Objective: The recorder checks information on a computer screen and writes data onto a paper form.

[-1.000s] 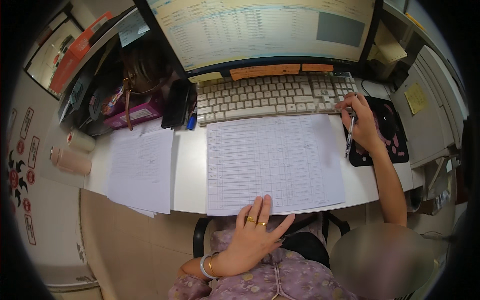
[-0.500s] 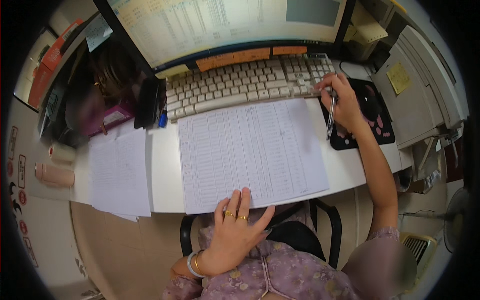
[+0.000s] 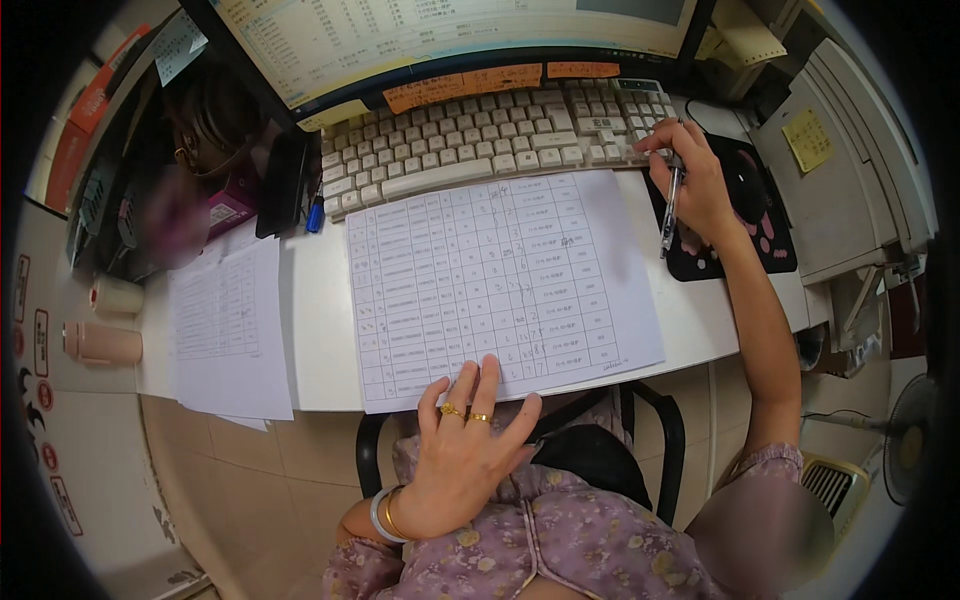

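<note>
Handwritten entries stand in several rows of the printed sheet (image 3: 430, 290), mostly in the columns right of its centre, while many other cells carry print alone. The entering looks partway along, though how many rows are finished or left cannot be told. The sheet lies against the front edge of the desk (image 3: 318, 340), just below the keyboard (image 3: 440, 158); a paper stack (image 3: 225, 350) rests at the front left corner.

Of the 2 hands, the left hand (image 3: 462, 468) is open, fingers spread, its fingertips on the sheet's lower edge. The right hand (image 3: 694, 180) is half curled, gripping a pen (image 3: 669, 222), with fingertips at the keyboard's right-end keypad.
</note>
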A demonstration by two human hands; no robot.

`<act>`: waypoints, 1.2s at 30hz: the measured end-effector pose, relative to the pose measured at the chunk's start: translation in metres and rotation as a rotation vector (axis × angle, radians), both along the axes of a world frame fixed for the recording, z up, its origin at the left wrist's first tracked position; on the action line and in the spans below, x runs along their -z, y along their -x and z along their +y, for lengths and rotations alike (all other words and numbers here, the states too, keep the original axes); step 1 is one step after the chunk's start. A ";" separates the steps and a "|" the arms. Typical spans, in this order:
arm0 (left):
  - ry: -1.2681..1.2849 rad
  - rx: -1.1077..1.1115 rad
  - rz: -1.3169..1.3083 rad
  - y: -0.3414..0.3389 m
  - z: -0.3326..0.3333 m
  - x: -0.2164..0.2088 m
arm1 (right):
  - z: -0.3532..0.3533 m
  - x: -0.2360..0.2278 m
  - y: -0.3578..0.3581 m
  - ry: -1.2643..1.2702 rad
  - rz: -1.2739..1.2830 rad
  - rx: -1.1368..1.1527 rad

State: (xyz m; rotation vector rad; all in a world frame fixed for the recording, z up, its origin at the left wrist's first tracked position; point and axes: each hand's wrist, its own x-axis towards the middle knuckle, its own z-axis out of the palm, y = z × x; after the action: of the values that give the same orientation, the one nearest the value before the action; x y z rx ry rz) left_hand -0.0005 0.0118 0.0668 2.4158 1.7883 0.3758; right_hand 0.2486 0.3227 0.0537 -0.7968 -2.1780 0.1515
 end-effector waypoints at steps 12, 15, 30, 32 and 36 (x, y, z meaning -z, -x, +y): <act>0.013 0.010 0.013 0.001 -0.001 0.002 | 0.000 0.000 -0.001 0.015 -0.002 0.012; 0.033 0.000 0.028 0.001 -0.004 0.003 | -0.003 -0.001 0.004 0.048 0.018 0.010; 0.002 -0.025 0.002 -0.001 -0.005 0.009 | -0.005 -0.002 0.003 0.109 0.031 0.014; -0.019 -0.018 -0.007 -0.001 -0.004 0.008 | -0.005 -0.002 0.004 0.114 0.036 0.013; -0.021 -0.017 0.002 0.000 -0.002 0.008 | -0.005 -0.004 0.001 0.114 0.018 0.020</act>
State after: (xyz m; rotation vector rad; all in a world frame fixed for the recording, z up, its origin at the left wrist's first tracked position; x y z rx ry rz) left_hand -0.0002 0.0099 0.0592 2.4164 1.8163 0.3963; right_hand 0.2474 0.3177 0.0573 -0.8776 -2.1587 0.2731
